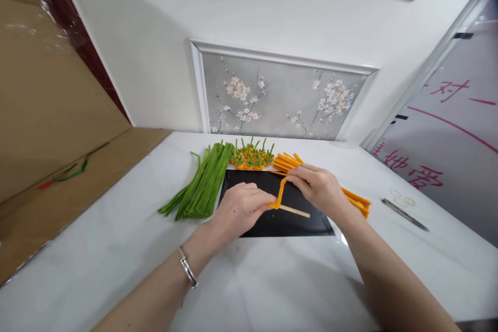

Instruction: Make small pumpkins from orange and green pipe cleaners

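Observation:
My left hand [243, 207] is closed, pinching a thin wooden stick [295, 211] that points right over a black mat. An orange pipe cleaner [280, 193] bends around the stick at my left fingertips and rises from there. Its upper end is pinched between the thumb and fingers of my right hand [315, 184]. Just behind my right hand lies a bundle of orange pipe cleaners [286, 161], and more orange pipe cleaners [360, 202] stick out beyond my right wrist. Small orange pumpkin shapes with green stems [252, 155] stand grouped behind the mat.
A thick bundle of green pipe cleaners [206, 181] lies left of the black mat [260, 228]. Tweezers [404, 214] and several thin rings [408, 201] rest on the white marbled table [249, 280] at right. Cardboard [58, 88] stands at left, and a whiteboard [439, 129] at right.

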{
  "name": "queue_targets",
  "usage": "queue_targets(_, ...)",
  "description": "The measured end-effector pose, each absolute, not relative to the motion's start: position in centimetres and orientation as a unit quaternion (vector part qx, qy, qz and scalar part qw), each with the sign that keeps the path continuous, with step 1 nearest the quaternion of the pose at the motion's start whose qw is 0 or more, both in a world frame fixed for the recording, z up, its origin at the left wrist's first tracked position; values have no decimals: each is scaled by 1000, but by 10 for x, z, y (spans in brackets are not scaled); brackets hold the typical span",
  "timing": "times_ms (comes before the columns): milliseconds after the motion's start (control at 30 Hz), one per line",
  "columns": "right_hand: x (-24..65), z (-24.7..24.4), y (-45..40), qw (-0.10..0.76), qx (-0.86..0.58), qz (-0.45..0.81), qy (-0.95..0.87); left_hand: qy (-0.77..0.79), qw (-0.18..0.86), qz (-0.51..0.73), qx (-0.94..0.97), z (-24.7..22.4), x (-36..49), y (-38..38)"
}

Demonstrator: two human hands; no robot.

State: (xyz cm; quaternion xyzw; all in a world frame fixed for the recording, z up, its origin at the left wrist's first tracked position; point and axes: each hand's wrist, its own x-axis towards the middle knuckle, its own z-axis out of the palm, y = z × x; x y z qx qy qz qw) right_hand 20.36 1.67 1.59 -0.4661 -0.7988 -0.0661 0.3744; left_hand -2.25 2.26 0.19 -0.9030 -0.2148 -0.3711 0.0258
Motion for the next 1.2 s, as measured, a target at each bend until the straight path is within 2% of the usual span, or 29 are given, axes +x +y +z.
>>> queue_targets(267, 199, 6, 10, 252, -460, 29, -851, -248, 32, -399, -882, 8, -23, 19)
queue_targets(467, 187, -2, -3, 179, -414, 23, -892, -286, 6, -411, -866, 7, -26, 20)
queue_targets(700, 179, 21, -25, 143, -376, 60, -914, -347, 16, -356, -867, 6, -29, 23)
queue_targets(900, 181, 32, -32, 177, -366, 25, -913, -341, 30, -333, -878, 0, -31, 29)
queue_targets(1200, 191, 31, -15, 333, -406, -25, -851, -306, 30, -308, -900, 1, -30, 28)
